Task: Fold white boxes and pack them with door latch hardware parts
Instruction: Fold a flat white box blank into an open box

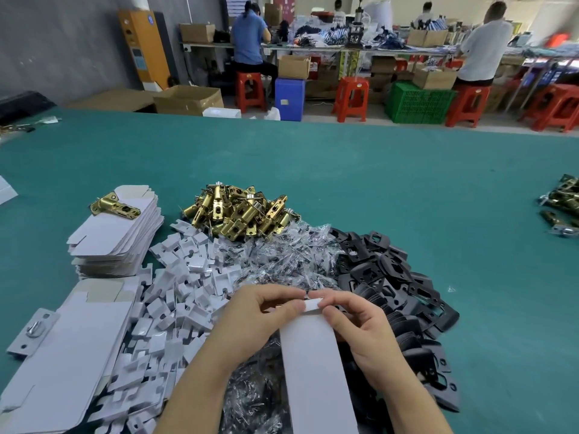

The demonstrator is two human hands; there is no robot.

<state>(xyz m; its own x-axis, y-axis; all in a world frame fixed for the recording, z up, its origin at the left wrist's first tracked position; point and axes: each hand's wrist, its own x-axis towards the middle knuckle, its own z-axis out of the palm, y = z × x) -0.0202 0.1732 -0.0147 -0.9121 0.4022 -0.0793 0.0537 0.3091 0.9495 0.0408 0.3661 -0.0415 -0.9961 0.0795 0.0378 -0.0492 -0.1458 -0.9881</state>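
Both hands are up on the far end of a long white box (316,364), which runs from the bottom edge of the view up over the piles. The left hand (260,311) has its fingers curled over that end, thumb pressing on the little end flap (310,305); the right hand (354,321) pinches the same flap from the other side, fingers clamped on the card.

Under and around the box, on the green worktop (344,170): a heap of clear bags of screws (282,255), a heap of black strike plates (385,277) on the right, and a spread of small white card inserts (181,292) on the left. Behind those sits a pile of brass door latches (241,211).

Further left there's a stack of flat unfolded boxes (116,236) with one brass latch (114,206) lying on top, and a nearer stack of flat boxes (72,349) with a silver latch plate (31,330) just beside it. More latches (562,198) lie at the far right edge. Beyond the worktop, people sit on red stools (351,97) at benches.
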